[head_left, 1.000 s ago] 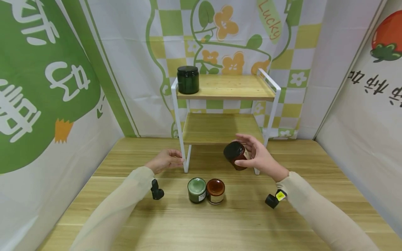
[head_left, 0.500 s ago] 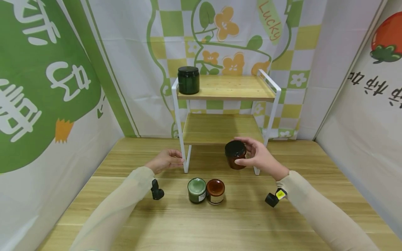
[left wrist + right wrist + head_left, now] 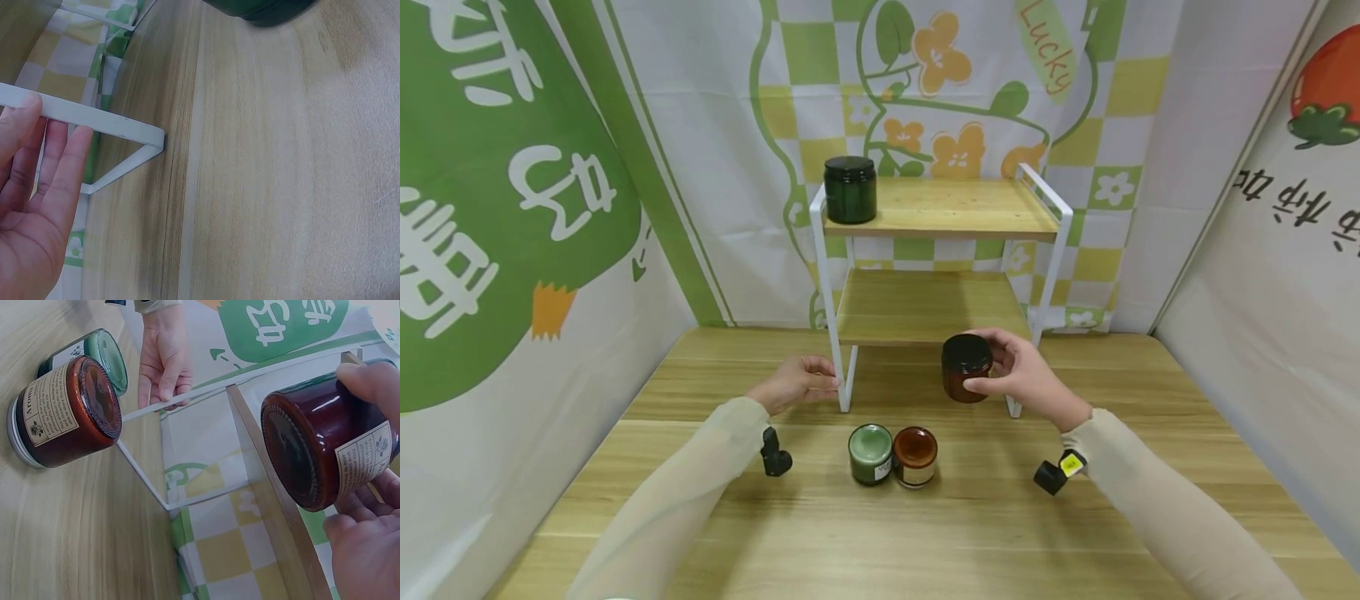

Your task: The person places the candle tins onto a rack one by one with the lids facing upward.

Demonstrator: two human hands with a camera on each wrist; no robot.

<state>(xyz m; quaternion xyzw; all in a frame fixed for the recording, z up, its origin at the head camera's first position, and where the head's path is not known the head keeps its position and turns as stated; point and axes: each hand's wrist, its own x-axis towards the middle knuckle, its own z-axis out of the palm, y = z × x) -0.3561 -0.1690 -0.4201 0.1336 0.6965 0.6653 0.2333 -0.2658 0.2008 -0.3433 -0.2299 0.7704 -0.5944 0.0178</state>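
My right hand (image 3: 1026, 379) grips a dark amber glass jar (image 3: 964, 375) with a black lid, held upright in front of the rack's lower opening. In the right wrist view that jar's round base (image 3: 290, 453) and paper label (image 3: 365, 459) show. My left hand (image 3: 797, 385) pinches the front left leg (image 3: 112, 122) of a white-framed wooden rack (image 3: 932, 308), thumb on one side and fingers on the other. On the table, a green jar (image 3: 871, 456) and a second amber jar (image 3: 915, 458) stand side by side, their glass bases facing up.
A dark green jar (image 3: 850, 192) with a black lid stands at the left end of the rack's top shelf (image 3: 955, 204). The middle shelf (image 3: 925, 304) is just above and behind the held jar. Printed cloth (image 3: 700, 167) encloses the wooden table (image 3: 760, 533).
The held amber jar has turned from tilted to upright and shifted slightly right in my right hand. My left hand stays at the rack's leg.
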